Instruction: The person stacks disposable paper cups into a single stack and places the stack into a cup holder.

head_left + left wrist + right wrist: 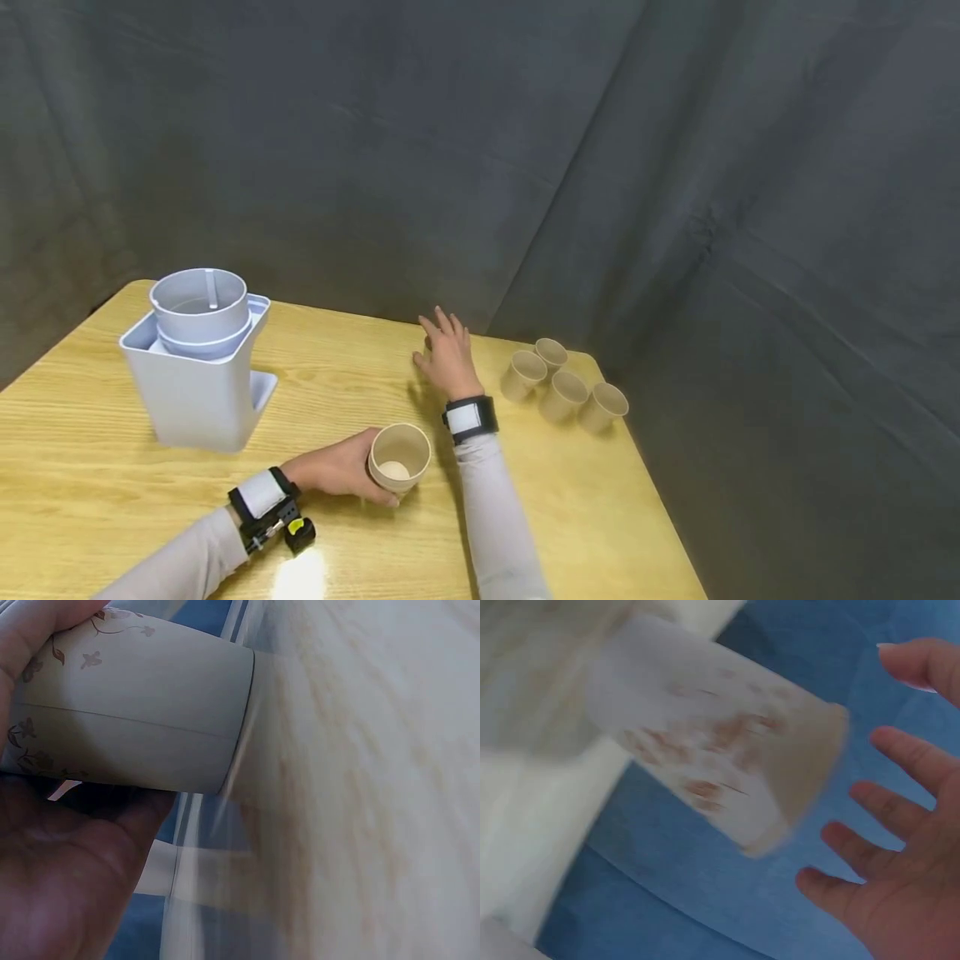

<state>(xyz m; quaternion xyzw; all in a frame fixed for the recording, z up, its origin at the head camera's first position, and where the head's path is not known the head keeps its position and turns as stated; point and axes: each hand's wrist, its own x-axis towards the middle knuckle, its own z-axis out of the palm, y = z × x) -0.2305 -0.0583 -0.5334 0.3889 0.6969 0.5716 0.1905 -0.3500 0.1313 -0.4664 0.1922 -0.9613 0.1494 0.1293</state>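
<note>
Dark gray cloth hangs behind a wood-grain table. One flower-printed paper cup sits in the left hand, fingers curled round its side, mouth up, long axis roughly vertical — can't tell if the base touches the table. Right hand holds nothing visible, fingers spread wide, extended beyond the held cup. Key relation: four standing cups lie right of those fingers, slightly nearer the person than the fingertips, axes upright — right is the nearer hand. Right wrist view has one blurred cup just beside the fingers, apart; which cup, can't tell. Count, head view: five cups, one held plus four by the right corner; one white square-bodied device, one round tub on top; two wrist straps.
</note>
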